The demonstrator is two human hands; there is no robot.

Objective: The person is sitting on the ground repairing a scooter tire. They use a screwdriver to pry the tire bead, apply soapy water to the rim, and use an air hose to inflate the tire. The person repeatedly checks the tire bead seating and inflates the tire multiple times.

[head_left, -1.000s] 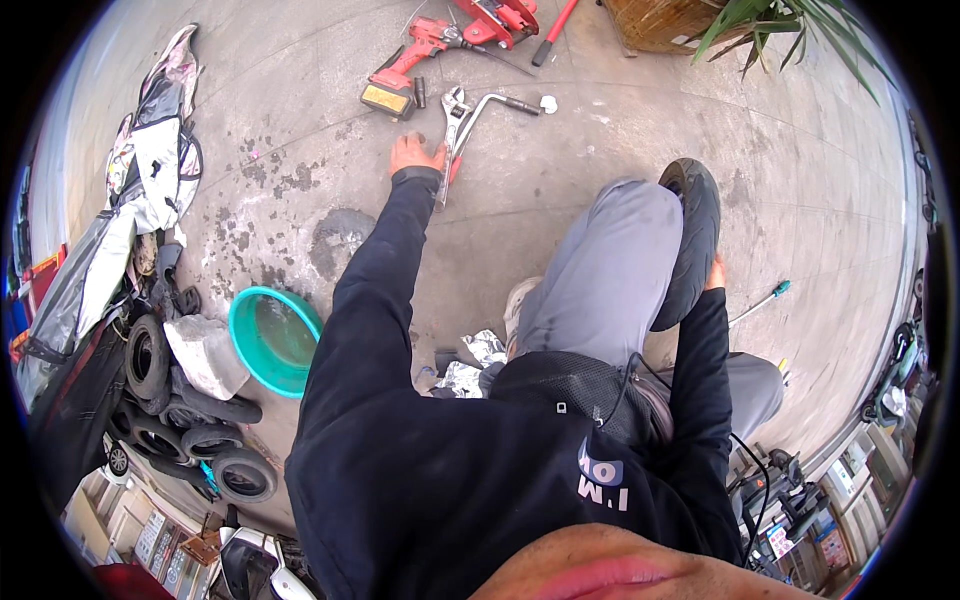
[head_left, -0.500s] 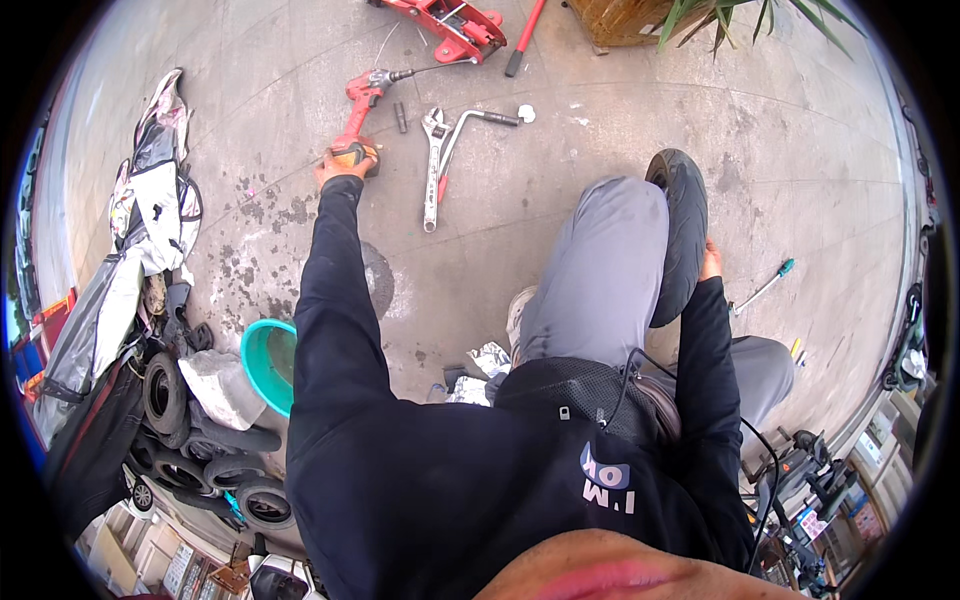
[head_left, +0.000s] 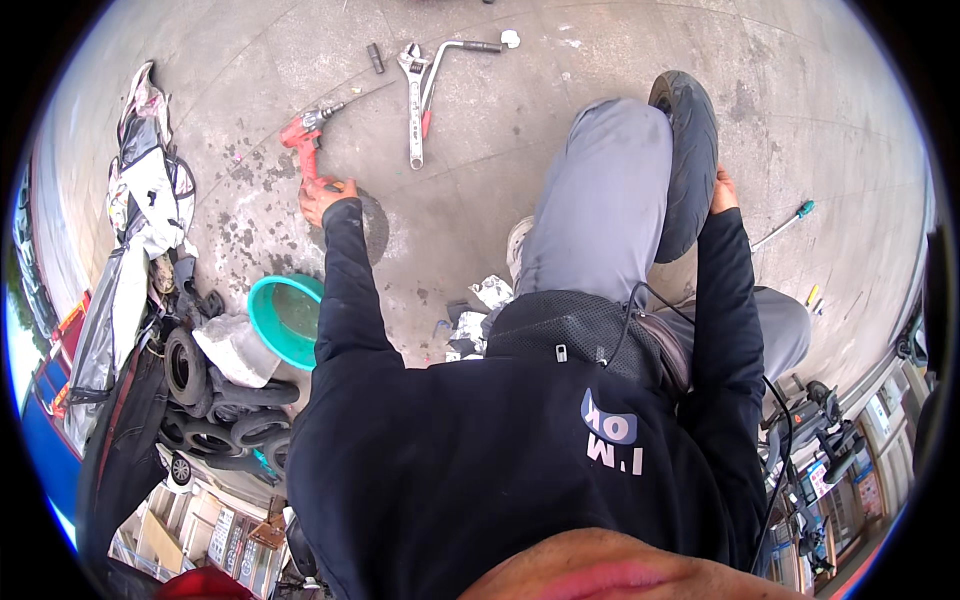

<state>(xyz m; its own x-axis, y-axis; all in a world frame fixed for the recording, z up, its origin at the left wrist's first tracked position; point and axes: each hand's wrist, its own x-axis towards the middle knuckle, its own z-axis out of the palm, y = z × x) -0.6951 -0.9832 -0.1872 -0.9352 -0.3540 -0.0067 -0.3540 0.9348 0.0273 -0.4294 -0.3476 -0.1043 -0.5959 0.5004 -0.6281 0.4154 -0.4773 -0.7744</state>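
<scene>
My left hand (head_left: 326, 199) is wrapped around the battery end of a red cordless drill (head_left: 303, 145), which lies on or just above the concrete ahead of me. A long thin bit points from its chuck toward the upper right. A black scooter tyre (head_left: 690, 160) stands upright against the outer side of my bent grey-trousered knee. My right hand (head_left: 724, 191) grips its right side, with some fingers hidden behind the rubber. Right of the drill lie a silver adjustable wrench (head_left: 414, 110), a bent-handled bar (head_left: 440, 68) and a short black socket (head_left: 375, 58).
A teal basin (head_left: 262, 320) stands by my left elbow, beside a white sack (head_left: 235, 350) and piled old tyres (head_left: 187, 370). Crumpled covers (head_left: 150, 200) lie farther left. A teal-handled screwdriver (head_left: 783, 226) rests to the right. Crumpled foil-like scraps (head_left: 470, 330) lie near my foot.
My left hand has drawn the drill nearer and to the left, away from the wrench. My view has shifted, so the red jack and planter are out of sight. The right hand stays on the tyre.
</scene>
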